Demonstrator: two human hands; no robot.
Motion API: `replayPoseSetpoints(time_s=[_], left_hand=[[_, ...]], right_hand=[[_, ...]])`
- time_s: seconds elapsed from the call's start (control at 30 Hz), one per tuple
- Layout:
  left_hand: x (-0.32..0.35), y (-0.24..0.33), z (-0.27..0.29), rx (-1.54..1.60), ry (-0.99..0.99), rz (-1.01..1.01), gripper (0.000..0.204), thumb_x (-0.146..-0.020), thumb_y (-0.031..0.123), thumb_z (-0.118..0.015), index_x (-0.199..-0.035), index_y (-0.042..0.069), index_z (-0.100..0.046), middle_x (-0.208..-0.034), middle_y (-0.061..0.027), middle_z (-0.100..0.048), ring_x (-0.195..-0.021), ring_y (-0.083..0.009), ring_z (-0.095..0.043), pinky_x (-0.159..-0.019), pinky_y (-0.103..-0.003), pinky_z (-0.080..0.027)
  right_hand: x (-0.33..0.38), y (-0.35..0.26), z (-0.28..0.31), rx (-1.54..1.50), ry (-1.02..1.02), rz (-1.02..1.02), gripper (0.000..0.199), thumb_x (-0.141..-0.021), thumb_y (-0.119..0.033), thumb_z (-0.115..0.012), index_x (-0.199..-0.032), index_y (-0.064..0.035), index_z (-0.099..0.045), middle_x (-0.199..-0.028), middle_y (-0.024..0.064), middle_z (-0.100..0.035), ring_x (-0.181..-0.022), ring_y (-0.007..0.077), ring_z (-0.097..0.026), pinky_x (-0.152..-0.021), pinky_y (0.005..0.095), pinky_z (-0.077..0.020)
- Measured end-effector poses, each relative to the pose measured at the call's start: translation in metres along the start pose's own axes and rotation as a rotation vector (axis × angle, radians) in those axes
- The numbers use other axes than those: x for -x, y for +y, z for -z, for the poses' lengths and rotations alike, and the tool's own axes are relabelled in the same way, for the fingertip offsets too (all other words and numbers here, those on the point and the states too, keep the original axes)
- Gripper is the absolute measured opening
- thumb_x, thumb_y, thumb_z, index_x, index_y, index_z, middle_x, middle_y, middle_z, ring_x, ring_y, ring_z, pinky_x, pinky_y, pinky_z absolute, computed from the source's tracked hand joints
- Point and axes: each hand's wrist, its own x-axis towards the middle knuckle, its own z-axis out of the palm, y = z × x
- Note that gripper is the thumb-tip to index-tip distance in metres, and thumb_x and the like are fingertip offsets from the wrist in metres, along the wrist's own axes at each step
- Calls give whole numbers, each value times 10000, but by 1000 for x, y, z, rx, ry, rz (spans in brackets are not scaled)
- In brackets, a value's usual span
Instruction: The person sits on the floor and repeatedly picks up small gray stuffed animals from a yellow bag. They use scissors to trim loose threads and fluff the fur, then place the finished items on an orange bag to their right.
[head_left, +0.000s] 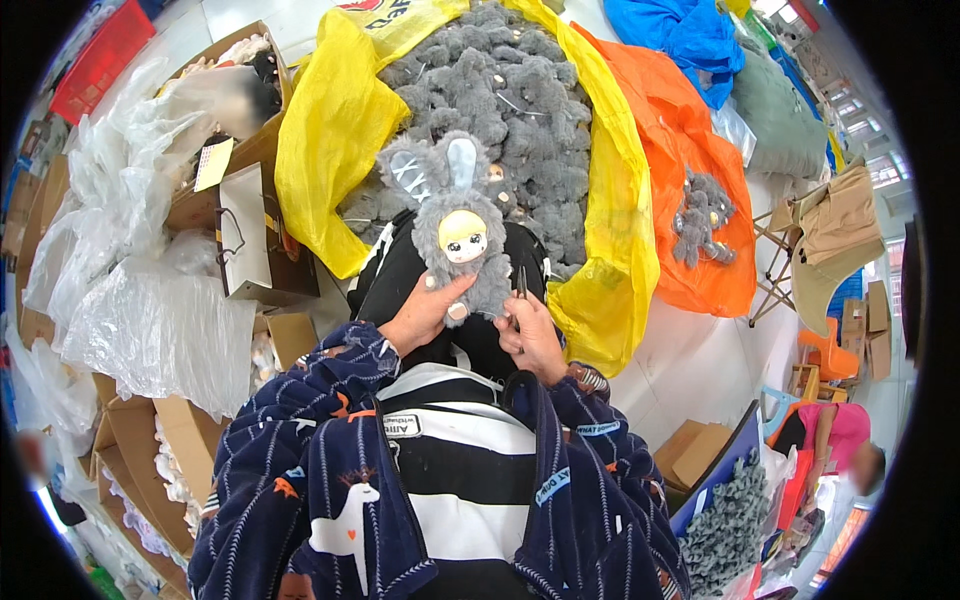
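A grey plush bunny doll (461, 240) with a yellow-topped doll face and pale-lined ears is held upright over my lap. My left hand (422, 314) grips its lower left side, the thumb lying on the front of the body. One of the ears has a white criss-cross lacing on it. Beside the doll's lower right, my right hand (533, 335) is closed around a slim dark pointed tool (521, 283), its tip sticking up past the fingers. Whether it is tweezers or snips I cannot tell. The doll's back is hidden.
Beyond my knees a yellow sack (607, 215) lies spread with many similar grey plush dolls (500, 90). On the right, an orange bag (650, 130) carries another grey doll (703, 218). Open cartons (185, 440) and clear plastic (150, 320) crowd the left. A folding stool (835, 230) stands right.
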Motion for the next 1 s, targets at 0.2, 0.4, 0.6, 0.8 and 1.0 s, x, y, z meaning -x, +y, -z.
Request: replayPoseSetpoints(time_s=[0.2,0.4,0.6,0.8,1.0], left_hand=[[-3,13,5,-189,-105,-126,383,-871,190,-564,-1194,11,-459,-1117,-53,-540,-1003,-130,-503,-877,-276,-405],[9,35,-7,184,-173,-176,496,-859,239,-544,-1269,30,-360,-1237,-69,-473,-1148,-200,-451,-989,-364,-337],[-2,41,6,401,-29,-98,406,-855,241,-507,-1208,51,-444,-1177,-77,-531,-1121,-225,-480,-973,-400,-364],[0,33,-2,218,-89,-86,462,-819,189,-561,-1232,55,-403,-1177,-73,-510,-1095,-214,-488,-946,-376,-385],[-4,27,3,294,-1,-5,485,-873,358,-529,-1245,76,-399,-1196,-74,-502,-1110,-206,-484,-951,-375,-389]], right_hand=[[-2,2,-8,209,34,455,124,-761,-79,-585,-809,-90,-472,-726,85,-566,-410,91,-390,-373,239,-312],[-13,-7,2,1260,20,1276,256,-577,-75,-722,-776,-74,-561,-786,121,-538,-573,271,-576,-487,322,-453],[0,3,8,1093,-62,902,302,-667,-52,-704,-935,-59,-566,-910,92,-585,-699,188,-616,-598,269,-490],[3,-9,-13,802,29,699,627,-665,-117,-739,-1205,2,-444,-1107,167,-557,-1037,163,-533,-872,275,-414],[-2,-2,-19,695,-103,680,509,-644,-70,-709,-1093,-17,-477,-1001,76,-545,-917,122,-522,-812,264,-426]])
